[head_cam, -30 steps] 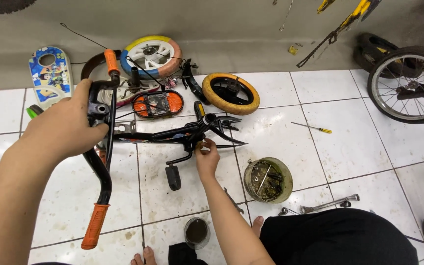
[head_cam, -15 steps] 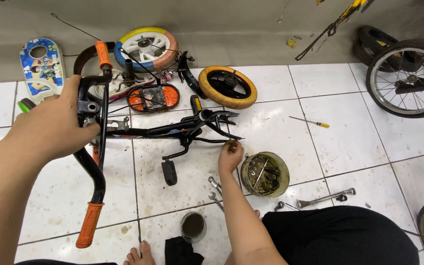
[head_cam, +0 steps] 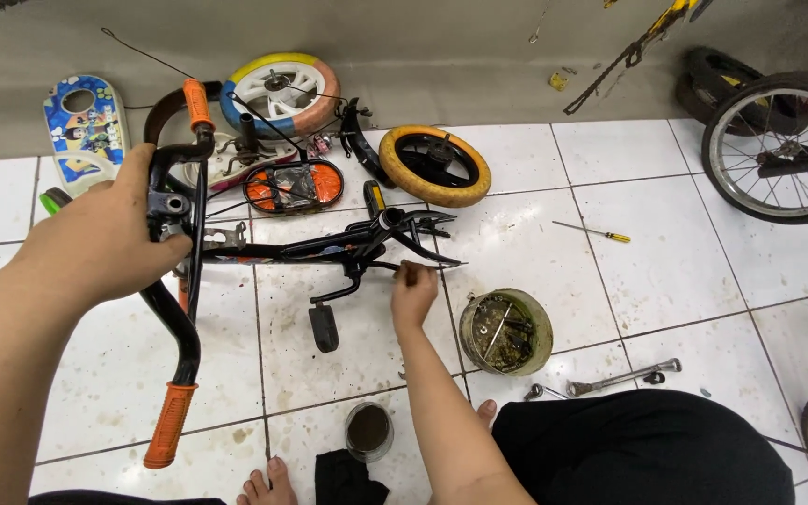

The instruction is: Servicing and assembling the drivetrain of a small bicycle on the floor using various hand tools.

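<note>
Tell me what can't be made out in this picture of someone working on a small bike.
- Head view: whether the right hand pinches a small part at the black bike frame; its fingers cover the spot.
- The handlebar stem under the left hand.
- Contents of the round tin: too small and jumbled.
- The spoked wheel, cut by the right edge.

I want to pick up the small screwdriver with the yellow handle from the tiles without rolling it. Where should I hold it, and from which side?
Probably grip the screwdriver by its yellow handle, the thicker end lying toward the spoked wheel. Come from straight above, fingers across the handle: it lies flat on the tile with open floor on both sides, and the thin shaft offers little hold.
</note>
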